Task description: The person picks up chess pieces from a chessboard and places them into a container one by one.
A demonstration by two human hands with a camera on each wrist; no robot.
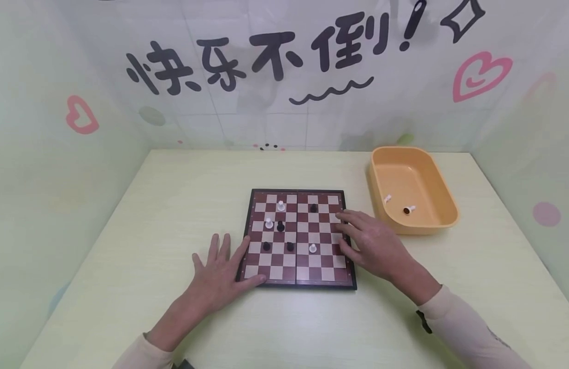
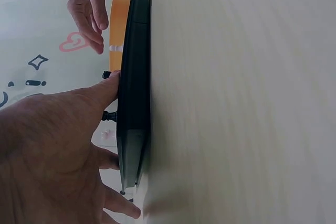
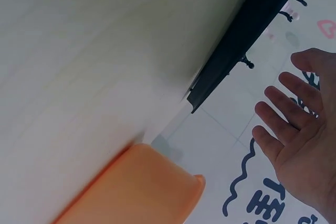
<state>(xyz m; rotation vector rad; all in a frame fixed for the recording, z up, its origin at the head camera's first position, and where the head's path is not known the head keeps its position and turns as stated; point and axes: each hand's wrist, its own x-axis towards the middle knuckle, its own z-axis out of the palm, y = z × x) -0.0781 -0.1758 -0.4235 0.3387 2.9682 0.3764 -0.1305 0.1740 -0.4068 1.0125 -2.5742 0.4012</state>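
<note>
A folding chessboard (image 1: pixel 303 266) with a black rim lies open on the table. Three white chess pieces (image 1: pixel 313 248) and several black chess pieces (image 1: pixel 290 247) stand on its squares. My left hand (image 1: pixel 215 282) is spread at the near left corner, its thumb and a fingertip touching the board's edge. In the left wrist view the left thumb (image 2: pixel 111 87) rests on the black rim. Over the board's right edge hovers my right hand (image 1: pixel 376 246), fingers loosely bent. The right wrist view shows these right fingers (image 3: pixel 278 114) apart from the board, holding nothing.
An orange plastic bin (image 1: pixel 438 179) stands at the back right, beyond my right hand. Inside it lie a small white piece (image 1: pixel 387 199) and a white piece with a dark base (image 1: pixel 409 210). A printed wall covering (image 1: pixel 266 128) rises behind the pale table (image 1: pixel 187 189).
</note>
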